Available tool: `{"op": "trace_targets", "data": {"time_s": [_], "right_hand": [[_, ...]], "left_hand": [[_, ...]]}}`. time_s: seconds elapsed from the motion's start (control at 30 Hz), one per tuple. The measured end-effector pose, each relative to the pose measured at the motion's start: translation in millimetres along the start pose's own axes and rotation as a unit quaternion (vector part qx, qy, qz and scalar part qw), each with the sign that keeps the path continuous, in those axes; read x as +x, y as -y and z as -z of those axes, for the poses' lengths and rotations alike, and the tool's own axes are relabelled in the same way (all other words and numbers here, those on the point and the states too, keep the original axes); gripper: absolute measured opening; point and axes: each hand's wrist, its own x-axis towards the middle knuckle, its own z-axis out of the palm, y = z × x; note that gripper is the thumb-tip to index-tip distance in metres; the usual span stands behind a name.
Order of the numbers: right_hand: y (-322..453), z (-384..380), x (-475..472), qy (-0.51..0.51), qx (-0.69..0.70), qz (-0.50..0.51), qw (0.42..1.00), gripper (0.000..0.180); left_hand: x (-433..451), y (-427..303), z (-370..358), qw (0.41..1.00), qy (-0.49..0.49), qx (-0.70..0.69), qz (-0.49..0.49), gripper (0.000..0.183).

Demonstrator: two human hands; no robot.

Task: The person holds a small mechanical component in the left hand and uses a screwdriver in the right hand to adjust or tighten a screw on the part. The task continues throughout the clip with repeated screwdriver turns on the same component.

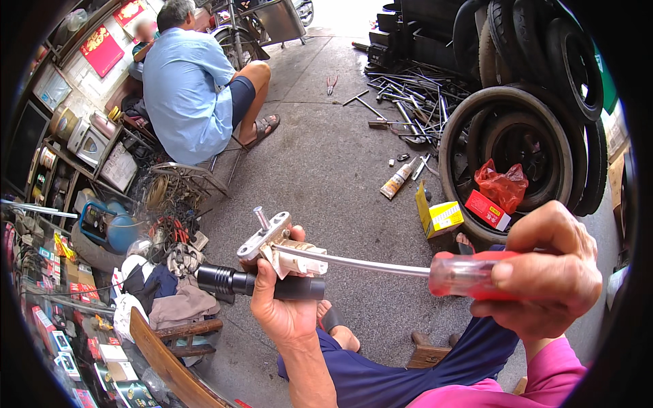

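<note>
My left hand (288,311) holds a small metal part with a flat two-holed flange (264,235) and a short round pin standing up from it. White plastic or paper-like material (301,261) sits against the part's body. Gripped in the same hand, below the part, is a black cylindrical flashlight (260,283), lying roughly level. My right hand (548,270) grips the clear and red handle of a screwdriver (352,262). Its long shaft points left, and its tip meets the part just below the flange; the exact contact is hidden.
A person in a light blue shirt (189,92) sits at upper left; another is behind. Tyres (446,148), a yellow box (444,218), a glue-like tube (398,178) and scattered metal tools (408,102) lie at right. A cluttered display case (76,326) and wooden chair (163,357) stand left.
</note>
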Motion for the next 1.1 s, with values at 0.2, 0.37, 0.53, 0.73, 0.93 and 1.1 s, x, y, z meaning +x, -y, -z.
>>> {"op": "trace_targets", "data": {"time_s": [0.2, 0.37, 0.53, 0.73, 0.93, 1.1], "right_hand": [[3.4, -11.0, -7.6, -0.075, 0.142, -0.062, 0.985, 0.066], [13.7, -2.8, -4.4, -0.003, 0.038, -0.053, 0.998, 0.065], [15.3, -3.5, -2.2, 0.019, 0.11, 0.026, 0.993, 0.049], [23.3, -18.9, -12.3, -0.1, 0.281, -0.203, 0.933, 0.071], [13.8, -0.5, -9.7, -0.001, 0.172, -0.002, 0.985, 0.044], [17.9, -21.1, -9.7, -0.032, 0.233, 0.031, 0.971, 0.045]], "left_hand": [[-1.8, 4.8, -8.3, 0.997, 0.008, 0.059, -0.055, 0.041], [-1.2, -3.6, 2.4, 0.997, -0.004, 0.044, -0.059, 0.034], [-4.5, -11.8, 0.3, 0.997, -0.012, 0.007, -0.077, 0.045], [-7.9, -14.4, 2.7, 0.998, 0.012, -0.006, -0.066, 0.052], [-6.0, -10.2, -5.5, 0.998, 0.004, -0.001, -0.063, 0.054], [-5.8, -15.1, -2.2, 0.994, -0.029, 0.02, -0.102, 0.056]]}}
